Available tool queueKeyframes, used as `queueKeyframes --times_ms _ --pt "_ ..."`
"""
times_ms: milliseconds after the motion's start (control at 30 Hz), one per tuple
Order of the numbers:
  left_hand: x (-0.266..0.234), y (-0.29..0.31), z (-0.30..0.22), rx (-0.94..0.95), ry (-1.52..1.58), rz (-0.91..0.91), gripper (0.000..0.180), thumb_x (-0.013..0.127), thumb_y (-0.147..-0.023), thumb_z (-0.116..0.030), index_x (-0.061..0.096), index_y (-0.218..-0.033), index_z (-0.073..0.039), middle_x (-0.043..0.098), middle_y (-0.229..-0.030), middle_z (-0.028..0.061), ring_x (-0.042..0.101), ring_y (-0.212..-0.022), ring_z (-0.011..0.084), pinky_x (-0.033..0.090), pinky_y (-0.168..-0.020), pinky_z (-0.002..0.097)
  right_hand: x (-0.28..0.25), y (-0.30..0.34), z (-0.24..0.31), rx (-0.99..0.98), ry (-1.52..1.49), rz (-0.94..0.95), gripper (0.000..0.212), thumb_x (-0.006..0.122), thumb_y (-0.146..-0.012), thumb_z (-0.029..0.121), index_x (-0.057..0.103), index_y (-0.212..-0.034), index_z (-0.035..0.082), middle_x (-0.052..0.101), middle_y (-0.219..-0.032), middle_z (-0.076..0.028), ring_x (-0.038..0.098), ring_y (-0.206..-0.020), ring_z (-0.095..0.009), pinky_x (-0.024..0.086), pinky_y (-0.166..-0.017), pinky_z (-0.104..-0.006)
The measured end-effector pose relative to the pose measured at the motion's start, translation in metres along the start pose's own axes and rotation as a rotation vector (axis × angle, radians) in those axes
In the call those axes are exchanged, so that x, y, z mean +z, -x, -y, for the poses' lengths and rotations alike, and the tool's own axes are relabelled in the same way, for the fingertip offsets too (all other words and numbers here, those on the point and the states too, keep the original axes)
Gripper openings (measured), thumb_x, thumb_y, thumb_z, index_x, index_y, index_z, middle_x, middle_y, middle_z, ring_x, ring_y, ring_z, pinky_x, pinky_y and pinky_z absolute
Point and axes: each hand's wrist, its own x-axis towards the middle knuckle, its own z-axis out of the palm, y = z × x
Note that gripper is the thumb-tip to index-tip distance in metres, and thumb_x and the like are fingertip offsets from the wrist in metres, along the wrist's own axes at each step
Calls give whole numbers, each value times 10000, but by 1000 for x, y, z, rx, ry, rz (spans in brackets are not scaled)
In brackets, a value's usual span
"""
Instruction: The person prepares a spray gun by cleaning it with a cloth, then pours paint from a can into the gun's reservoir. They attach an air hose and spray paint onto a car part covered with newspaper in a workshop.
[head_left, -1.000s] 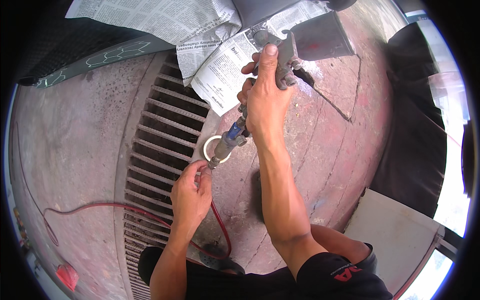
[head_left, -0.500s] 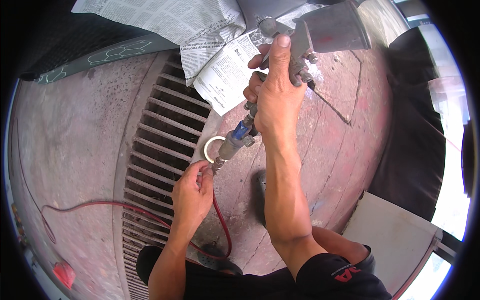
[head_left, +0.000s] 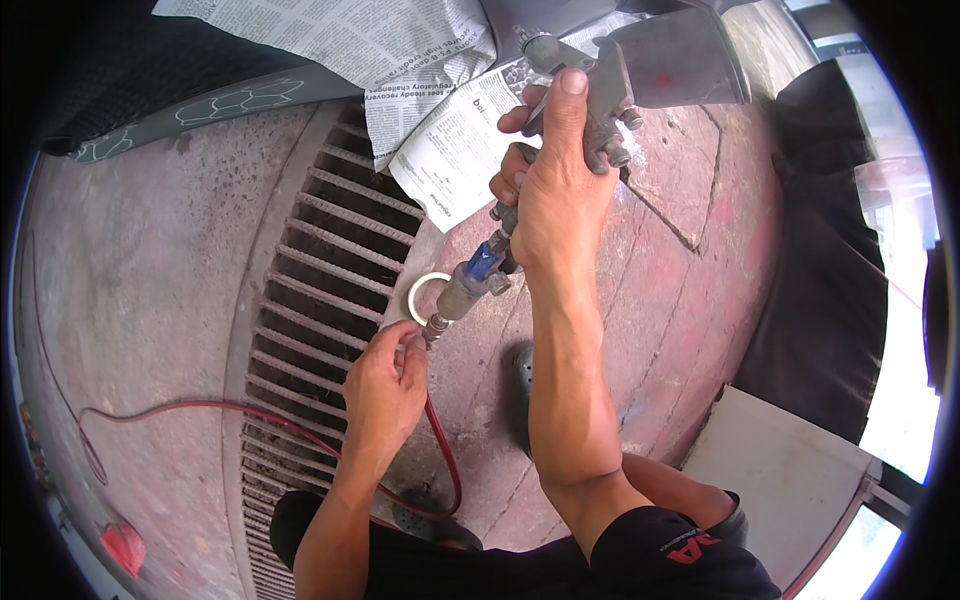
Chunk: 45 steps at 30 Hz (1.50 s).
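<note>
A grey metal spray gun (head_left: pixel 612 100) with a large paint cup (head_left: pixel 685 62) is gripped in my right hand (head_left: pixel 565 200). My fingers wrap its handle, and the thumb lies over its back. From the handle's lower end hangs an air fitting with a blue band (head_left: pixel 482 262) and a grey cylindrical body. Below that, my left hand (head_left: pixel 388 375) pinches the hose coupling (head_left: pixel 435 328) with thumb and fingers. The red air hose (head_left: pixel 447 450) drops from there and loops across the floor. A pale ring of tape (head_left: pixel 416 296) lies on the floor behind the fitting.
A slotted metal drain grate (head_left: pixel 335 250) runs along the floor left of my hands. Newspaper sheets (head_left: pixel 330 50) and a dark panel (head_left: pixel 200 115) are at the top. Black cloth (head_left: pixel 820 270) hangs at right above a pale board (head_left: pixel 780 465). Something red (head_left: pixel 123 548) lies lower left.
Almost nothing differs. The spray gun and my right hand have shifted very slightly to the right in the picture; both grips stay the same.
</note>
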Motion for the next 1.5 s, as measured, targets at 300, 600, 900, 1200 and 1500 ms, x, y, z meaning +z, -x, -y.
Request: queueKeyframes --times_ms 300,600,900,1200,1500 --pt "0 1 5 21 24 -25 278 702 -1077 -163 743 -1315 -26 805 -1080 155 749 -876 231 600 -789 381 12 11 7 -60 20 39 638 652 -1103 629 647 -1121 -9 670 -897 -110 473 -509 -76 386 -448 -275" --pt "-11 2 8 -41 18 -41 309 708 -1041 -158 751 -1328 -50 810 -1170 146 757 -885 268 610 -821 408 42 26 -30 -150 0 -41 618 647 -1125 587 686 -869 26 486 -551 55 481 -499 -59 360 -477 -267" --pt "-15 3 15 -38 -1 -86 287 684 -1078 -196 760 -1310 -46 814 -1156 157 760 -927 281 597 -866 408 46 22 -55 -132 -60 -134 587 670 -1123 561 665 -870 32 500 -635 54 465 -562 -42 339 -524 -260" --pt "-10 4 10 -22 6 -62 276 677 -1089 -211 761 -1297 -49 810 -1109 157 766 -922 280 599 -855 408 4 1 -79 38 66 -239 685 631 -1105 656 655 -924 -4 510 -618 -8 456 -462 -83 387 -440 -295" --pt "-3 2 7 -38 1 -32 282 670 -1094 -212 755 -1305 -45 808 -1116 158 759 -894 274 606 -827 411 0 2 -19 7 -82 -68 645 662 -1086 655 632 -1076 11 627 -846 -68 449 -489 -64 373 -430 -274"
